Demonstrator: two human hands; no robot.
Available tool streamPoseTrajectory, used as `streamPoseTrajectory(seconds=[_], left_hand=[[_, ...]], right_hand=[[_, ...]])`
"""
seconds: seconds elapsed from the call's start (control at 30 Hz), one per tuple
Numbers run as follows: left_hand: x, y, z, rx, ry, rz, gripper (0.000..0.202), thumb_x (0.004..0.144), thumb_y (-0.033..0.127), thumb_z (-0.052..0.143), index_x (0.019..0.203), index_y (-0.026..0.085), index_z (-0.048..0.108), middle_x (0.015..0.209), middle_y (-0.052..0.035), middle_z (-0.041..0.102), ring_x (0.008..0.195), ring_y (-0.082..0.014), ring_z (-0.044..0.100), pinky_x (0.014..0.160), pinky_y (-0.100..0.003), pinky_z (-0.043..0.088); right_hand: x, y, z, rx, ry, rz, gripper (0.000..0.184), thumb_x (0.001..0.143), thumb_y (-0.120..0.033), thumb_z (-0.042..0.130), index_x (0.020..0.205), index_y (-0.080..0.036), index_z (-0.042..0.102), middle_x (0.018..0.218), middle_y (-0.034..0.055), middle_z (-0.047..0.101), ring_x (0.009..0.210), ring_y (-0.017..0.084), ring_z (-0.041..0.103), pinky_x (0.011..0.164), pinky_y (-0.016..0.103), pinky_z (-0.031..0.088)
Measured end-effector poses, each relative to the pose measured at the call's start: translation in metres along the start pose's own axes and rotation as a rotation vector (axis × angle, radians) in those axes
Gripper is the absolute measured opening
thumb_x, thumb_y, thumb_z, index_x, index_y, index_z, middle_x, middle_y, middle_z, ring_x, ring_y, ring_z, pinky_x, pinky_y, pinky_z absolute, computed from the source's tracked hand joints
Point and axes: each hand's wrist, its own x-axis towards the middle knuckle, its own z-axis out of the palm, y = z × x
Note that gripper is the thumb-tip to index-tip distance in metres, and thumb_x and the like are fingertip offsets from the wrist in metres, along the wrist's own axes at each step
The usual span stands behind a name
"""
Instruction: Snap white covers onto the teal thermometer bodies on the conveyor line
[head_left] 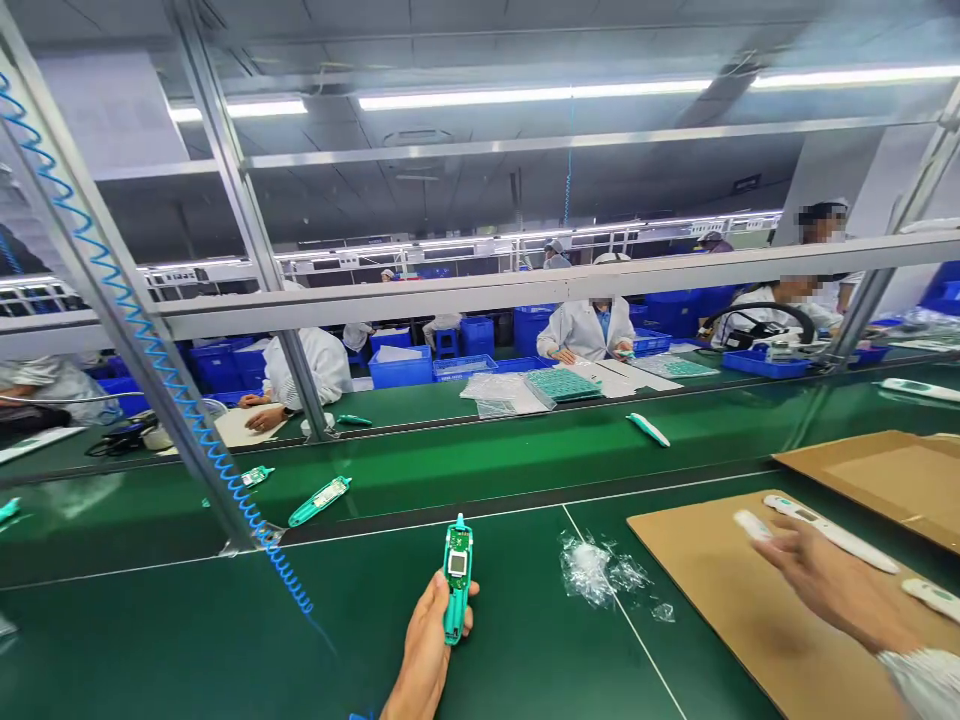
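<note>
1. Two hands are in view over a green bench [225,650].
2. Left hand [426,640]: clamped around the lower body of a teal device [454,618], which stands upright in the grip. Its open face shows a green circuit board [457,538] and a small screen [457,563].
3. Right hand [832,585]: motion-blurred, above a cardboard sheet [697,590]. The fingers appear parted, but the grip cannot be confirmed. A short white device [752,525] lies at the fingertips; contact cannot be determined.
4. Sheet: carries a long white device [829,535] and a third white device [930,598]. A second sheet [877,480] lies beyond it.
5. Bench: crumpled plastic wrap [589,570] lies just left of the sheet.
6. Belt [480,470]: carries two opened teal units [319,500] [256,476] and a white unit [649,430].
7. Left side: a blue coiled cord [150,350] runs along a metal post [127,330].
8. Background: co-workers in white coats [589,330] sit at benches, among blue crates [401,368].
</note>
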Motion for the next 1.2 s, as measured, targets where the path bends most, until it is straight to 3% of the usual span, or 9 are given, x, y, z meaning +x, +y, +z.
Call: streamPoseTrajectory(seconds=[0.1,0.23,0.33,0.4,0.53,0.7,0.83,1.0,1.2], left_hand=[[-0.022,0.006,0.012,0.047,0.016,0.076,0.08,0.068,0.07,0.073,0.121,0.011,0.064,0.095,-0.0154,0.073,0.061,-0.0129,0.058,0.058,-0.026,0.042],[-0.055,0.014,0.029,0.103,0.037,0.17,0.077,0.07,0.063,0.076,0.127,0.013,0.061,0.104,-0.0155,0.073,0.081,-0.0177,0.066,0.072,-0.027,0.049],[-0.082,0.014,0.034,0.189,0.039,0.269,0.066,0.076,0.058,0.073,0.126,0.017,0.062,0.112,-0.0137,0.072,0.1,-0.0221,0.067,0.088,-0.03,0.05],[-0.096,0.012,0.032,0.25,0.058,0.339,0.06,0.077,0.054,0.073,0.123,0.017,0.063,0.114,-0.0126,0.071,0.107,-0.024,0.065,0.093,-0.032,0.049],[-0.108,0.009,0.022,0.323,0.033,0.364,0.053,0.08,0.047,0.072,0.122,0.015,0.063,0.112,-0.0136,0.071,0.105,-0.0262,0.066,0.096,-0.037,0.05],[-0.094,0.013,0.025,0.42,-0.021,0.424,0.04,0.081,0.035,0.069,0.116,0.017,0.067,0.107,-0.0096,0.074,0.099,-0.0247,0.068,0.092,-0.035,0.051],[-0.065,0.02,0.034,0.594,0.017,0.489,0.032,0.079,0.025,0.068,0.111,0.023,0.071,0.104,-0.0041,0.074,0.099,-0.0218,0.067,0.093,-0.033,0.05],[-0.016,0.034,0.045,0.659,0.002,0.476,0.037,0.077,0.029,0.072,0.113,0.022,0.071,0.101,-0.0048,0.074,0.095,-0.0219,0.067,0.084,-0.031,0.052],[0.017,0.033,0.052,0.707,-0.063,0.519,0.035,0.088,0.031,0.06,0.121,0.025,0.068,0.112,-0.0019,0.073,0.101,-0.0203,0.065,0.094,-0.03,0.05]], right_hand=[[-0.029,-0.067,0.049,0.31,-0.226,0.032,0.054,0.058,-0.069,0.069,0.092,-0.027,0.064,0.079,0.0126,0.071,0.078,0.033,0.067,0.07,0.044,0.048],[-0.104,-0.153,0.113,0.774,-0.676,0.06,0.069,0.067,-0.07,0.073,0.112,-0.019,0.066,0.077,0.005,0.068,0.071,0.021,0.062,0.07,0.035,0.049],[-0.164,-0.195,0.143,1.036,-0.985,0.092,0.06,0.069,-0.064,0.077,0.106,-0.017,0.071,0.088,0.0074,0.07,0.081,0.021,0.064,0.081,0.036,0.05],[-0.193,-0.208,0.154,1.126,-1.051,0.135,0.053,0.075,-0.061,0.075,0.104,-0.017,0.072,0.097,0.009,0.07,0.09,0.019,0.063,0.085,0.033,0.049],[-0.216,-0.213,0.162,1.161,-0.971,0.245,0.052,0.072,-0.056,0.08,0.107,-0.018,0.072,0.099,0.0078,0.07,0.091,0.018,0.063,0.083,0.029,0.05],[-0.204,-0.202,0.167,1.125,-0.915,0.26,0.055,0.067,-0.054,0.084,0.109,-0.022,0.072,0.103,0.007,0.071,0.101,0.025,0.064,0.094,0.043,0.051],[-0.171,-0.19,0.187,1.034,-0.887,0.287,0.056,0.065,-0.06,0.082,0.107,-0.023,0.074,0.111,0.0092,0.071,0.111,0.029,0.062,0.1,0.043,0.049],[-0.124,-0.188,0.218,1.012,-0.841,0.346,0.067,0.051,-0.063,0.088,0.103,-0.023,0.074,0.118,0.0096,0.07,0.125,0.033,0.054,0.105,0.041,0.049],[-0.105,-0.181,0.247,1.136,-0.793,0.396,0.058,0.061,-0.059,0.086,0.102,-0.022,0.074,0.116,0.0085,0.07,0.122,0.031,0.056,0.104,0.043,0.05]])
